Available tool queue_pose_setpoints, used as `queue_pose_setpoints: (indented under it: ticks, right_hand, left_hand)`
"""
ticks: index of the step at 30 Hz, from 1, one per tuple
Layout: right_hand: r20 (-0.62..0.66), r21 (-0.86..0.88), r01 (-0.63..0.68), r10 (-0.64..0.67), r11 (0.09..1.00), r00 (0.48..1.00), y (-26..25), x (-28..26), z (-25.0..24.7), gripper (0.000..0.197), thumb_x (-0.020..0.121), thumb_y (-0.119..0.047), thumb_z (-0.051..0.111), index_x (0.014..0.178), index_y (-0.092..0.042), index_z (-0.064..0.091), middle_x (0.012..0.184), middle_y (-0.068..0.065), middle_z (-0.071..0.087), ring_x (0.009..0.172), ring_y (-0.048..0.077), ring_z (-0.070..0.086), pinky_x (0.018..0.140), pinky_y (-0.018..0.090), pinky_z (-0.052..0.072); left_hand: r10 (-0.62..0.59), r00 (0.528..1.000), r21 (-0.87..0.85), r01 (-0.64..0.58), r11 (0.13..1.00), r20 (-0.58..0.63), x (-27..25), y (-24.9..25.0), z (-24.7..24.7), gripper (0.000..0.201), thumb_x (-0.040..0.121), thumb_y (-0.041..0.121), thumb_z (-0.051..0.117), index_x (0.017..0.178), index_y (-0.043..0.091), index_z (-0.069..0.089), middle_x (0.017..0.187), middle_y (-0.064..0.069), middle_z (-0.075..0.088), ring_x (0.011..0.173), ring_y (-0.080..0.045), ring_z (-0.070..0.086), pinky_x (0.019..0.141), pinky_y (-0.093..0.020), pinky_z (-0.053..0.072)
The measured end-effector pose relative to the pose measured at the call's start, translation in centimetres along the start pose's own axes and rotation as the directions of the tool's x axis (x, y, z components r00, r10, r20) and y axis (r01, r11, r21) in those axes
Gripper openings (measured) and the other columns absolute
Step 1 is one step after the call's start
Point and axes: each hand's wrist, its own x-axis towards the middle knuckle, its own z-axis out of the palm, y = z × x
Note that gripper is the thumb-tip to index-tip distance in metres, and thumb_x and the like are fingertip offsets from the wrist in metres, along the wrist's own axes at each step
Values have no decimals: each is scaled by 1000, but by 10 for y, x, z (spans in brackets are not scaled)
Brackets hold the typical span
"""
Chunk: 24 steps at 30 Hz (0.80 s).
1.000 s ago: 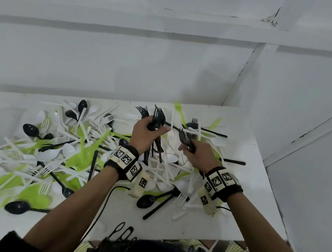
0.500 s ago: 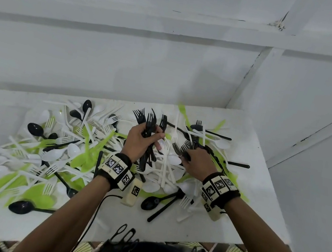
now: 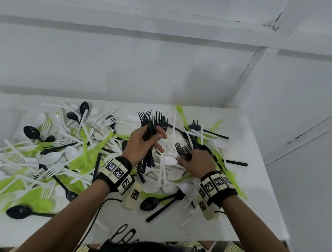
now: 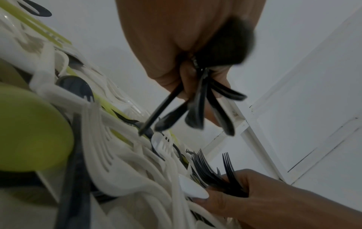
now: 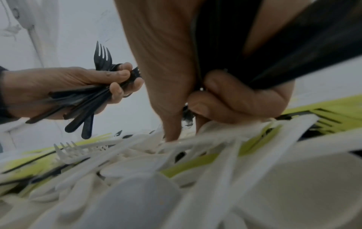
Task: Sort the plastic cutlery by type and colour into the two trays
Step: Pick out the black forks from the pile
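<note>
Dropped lower into the pile [image 3: 81, 155], right hand [image 3: 196, 161] apparently gripping black forks [image 3: 182, 149], left hand [image 3: 141, 143] clutching a bundle [image 3: 152, 123]; best pulled gently, tines aligned.

Right hand [image 5: 215, 74]: fills upper centre, fingers curled round black handles [image 5: 293, 51] that fan toward the upper right corner; fingertips reach down into the pile.

Left hand [image 5: 64, 86]: at the left edge, raised clear of the pile, grip closed on a bundle of black forks [image 5: 98, 86], tines up, handle ends splayed downward.

Pile [image 5: 195, 178]: white spoons and forks mixed with green and black pieces, blurred, across the whole lower half. One white fork [image 5: 68, 151] lies at lower left, tines pointing left.

Wall [image 5: 74, 27]: white, behind.
</note>
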Motion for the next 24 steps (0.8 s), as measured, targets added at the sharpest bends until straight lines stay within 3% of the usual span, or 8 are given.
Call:
queue_pose_setpoints:
  ticks: [5,9,12,16,18,21,23,24]
  right_hand:
    - [34,-42,7,-5,999,999,-7,-4,-6,67,69,-78,70,78,-11,64,75,5,64,71,21,62,64,37,55]
    - [60,-89,1,5,996,998,-14,-1,-13,36,83,-45,73,86,-10,66,87,10,68,87,28,68,70,35,54]
    - [-32,-36,17,-18,999,999,-16,-4,-15,27,89,-36,70,81,-10,66,85,11,69,85,29,67,65,31,44]
    - [-183,74,40,-26,996,983,-18,-12,-27,30,94,-34,68,80,-8,71,81,10,70,78,27,63,64,30,37]
    - [-221,123,37,-9,992,975,-16,-13,-32,29,93,-35,69,80,-9,71,74,4,64,72,23,58,63,29,35]
    - [-298,203,87,-23,975,954,-15,-13,-38,28,93,-36,71,82,-10,70,70,-2,55,68,21,54,62,29,30]
    - [-376,334,166,-31,928,926,-14,-13,-43,22,94,-35,70,88,-14,71,73,-2,64,70,18,59,63,28,37]
    - [-423,437,208,-4,875,906,-15,-14,-47,18,95,-34,70,90,-17,70,74,-6,67,70,10,61,65,24,42]
  left_hand:
    - [-2,999,8,1,1000,49,-2,-4,4,8,101,3,58,100,7,66,105,-16,74,66,-38,73,79,-51,58]
    - [-16,998,4,15,1000,61,-1,-10,6,6,102,3,56,103,4,62,105,-17,73,65,-39,71,73,-47,59]
    - [-20,998,4,20,1000,62,-2,-13,4,3,100,3,61,103,2,62,100,-15,74,67,-43,71,72,-50,60]
    - [-12,1000,24,12,1000,15,-2,-12,2,7,94,0,69,96,3,63,90,-10,69,62,-42,70,64,-45,60]
    - [-12,1000,42,12,999,17,-1,-12,1,2,96,1,67,96,2,65,94,-10,70,59,-37,70,62,-42,59]
    - [-16,999,114,11,993,43,1,-13,3,11,101,7,61,98,7,72,104,-8,73,54,-29,67,66,-42,56]
    - [-14,998,147,3,989,68,3,-13,6,13,101,10,61,100,7,74,101,-7,74,52,-27,66,66,-42,54]
    - [-15,997,151,3,989,77,5,-12,8,12,100,10,62,101,8,74,100,-10,74,52,-26,65,65,-41,52]
